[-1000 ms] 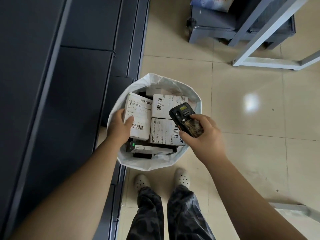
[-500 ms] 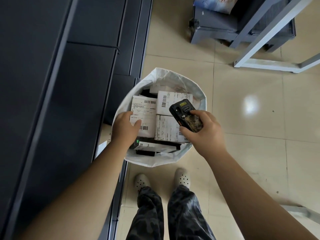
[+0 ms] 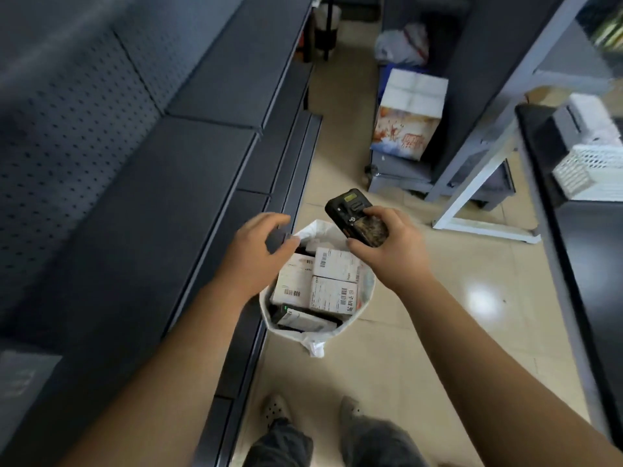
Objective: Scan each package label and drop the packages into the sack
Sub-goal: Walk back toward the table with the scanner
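A white sack (image 3: 365, 291) stands open on the floor between my arms, filled with several white labelled packages (image 3: 332, 294). My right hand (image 3: 387, 251) grips a black handheld scanner (image 3: 355, 215) above the sack's far right rim. My left hand (image 3: 259, 244) hovers over the sack's far left rim with its fingers loosely curled and holds nothing. The nearest packages show barcodes facing up.
Dark grey shelving (image 3: 151, 163) runs along the left. Ahead on the floor stands a printed carton (image 3: 409, 119) on a low cart, beside a white metal frame (image 3: 478, 197). A dark counter with a white basket (image 3: 593, 170) is at the right. My feet (image 3: 276, 409) stand below.
My left hand has let go of the package, which now lies in the sack, and has lifted away. The camera has tilted up, showing more of the aisle. The scanner has risen with my right hand.
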Tool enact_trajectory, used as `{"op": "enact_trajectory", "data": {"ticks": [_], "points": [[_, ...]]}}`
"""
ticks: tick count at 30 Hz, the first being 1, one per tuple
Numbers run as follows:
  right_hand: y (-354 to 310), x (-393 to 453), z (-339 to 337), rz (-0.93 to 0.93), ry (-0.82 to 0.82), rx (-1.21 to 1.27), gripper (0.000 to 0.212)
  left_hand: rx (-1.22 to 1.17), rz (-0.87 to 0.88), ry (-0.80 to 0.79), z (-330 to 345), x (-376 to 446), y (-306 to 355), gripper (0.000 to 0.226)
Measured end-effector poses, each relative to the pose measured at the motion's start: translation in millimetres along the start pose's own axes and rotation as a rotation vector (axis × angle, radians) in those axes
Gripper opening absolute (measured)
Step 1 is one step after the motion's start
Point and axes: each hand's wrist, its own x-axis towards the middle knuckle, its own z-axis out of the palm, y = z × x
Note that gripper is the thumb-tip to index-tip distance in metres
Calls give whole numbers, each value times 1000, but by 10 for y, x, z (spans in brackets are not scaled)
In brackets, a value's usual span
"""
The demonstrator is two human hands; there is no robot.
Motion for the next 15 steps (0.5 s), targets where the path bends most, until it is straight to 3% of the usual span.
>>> {"op": "enact_trajectory", "data": {"ticks": [2, 7, 15], "points": [[-236, -35, -206, -87, -3, -1, 56, 1, 14, 74, -239, -149, 200, 48], [-624, -198, -499, -345, -54, 62, 54, 80, -20, 278, -614, -760, 634, 40], [-1154, -1046, -556, -675, -304, 215, 55, 155, -312, 575, -788, -2569, 1182, 45]]}}
